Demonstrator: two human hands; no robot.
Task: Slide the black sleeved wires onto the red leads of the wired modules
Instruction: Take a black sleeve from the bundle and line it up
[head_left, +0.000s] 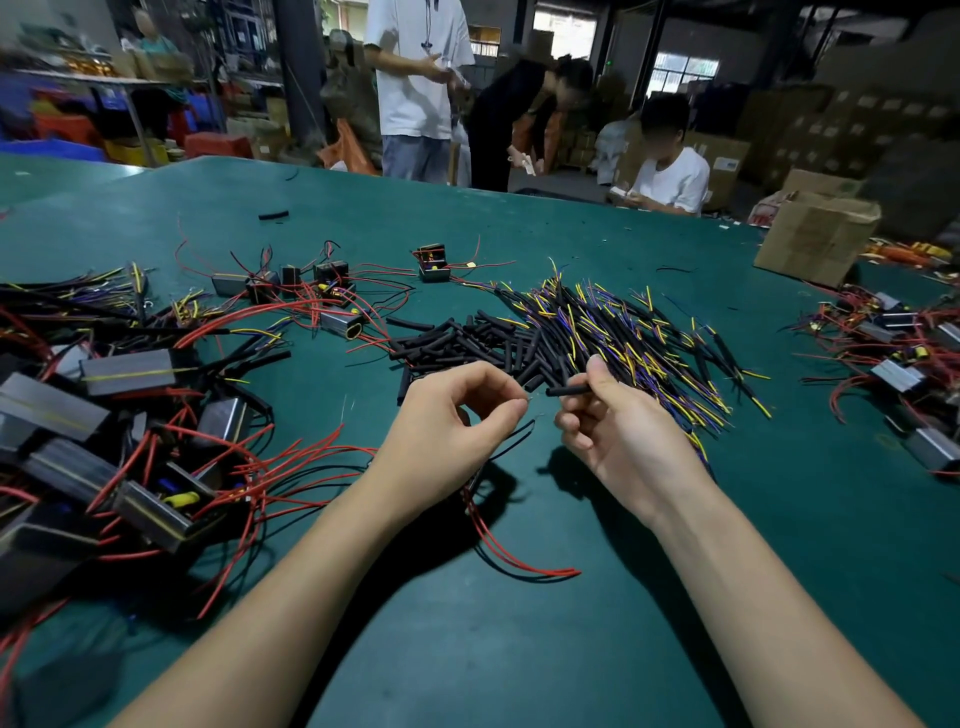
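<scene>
My left hand (457, 415) pinches the tip of a thin lead between thumb and forefinger; red leads (511, 556) and a thin black wire (511, 439) trail down from it onto the green table. My right hand (618, 431) holds a short black sleeved wire (566, 389), its open end pointing left at the pinched tip, a small gap apart. Behind my hands lies a pile of loose black sleeves (467, 343) and a heap of black sleeved wires with yellow and blue ends (623, 332). The module on the held leads is hidden under my left hand.
Wired modules with red leads are heaped at the left (130, 441), scattered at the centre back (322, 291) and piled at the right edge (904, 358). A cardboard box (815, 234) stands at the back right. Three people are beyond the table's far edge.
</scene>
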